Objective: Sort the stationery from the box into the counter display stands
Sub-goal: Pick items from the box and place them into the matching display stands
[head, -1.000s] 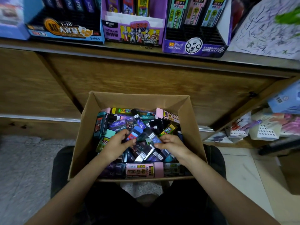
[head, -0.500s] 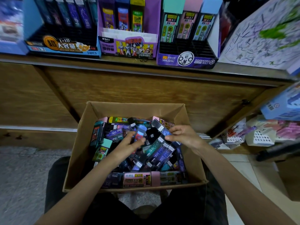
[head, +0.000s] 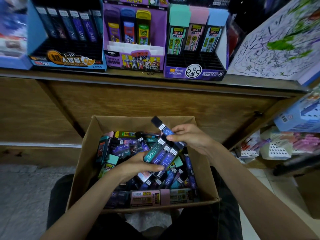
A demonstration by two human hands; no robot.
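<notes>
While left fingers (head: 139,155) grip cases (head: 161,155), right fingers (head: 178,129) pinch a dark case (head: 161,126).

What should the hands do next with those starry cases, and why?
Probably slip the starry case that the right hand pinches into the bunch that the left hand holds: the prints match, and the blue stand holds the same kind.

1 s ago both hands were down in the box (head: 86,170), digging thru the pile. Now my L hand (head: 136,166) has come up w/ a fan of cases (head: 160,155), teal one leftmost. My R hand (head: 192,139) has lifted a dark blue case (head: 166,131), pinched just above them.
</notes>
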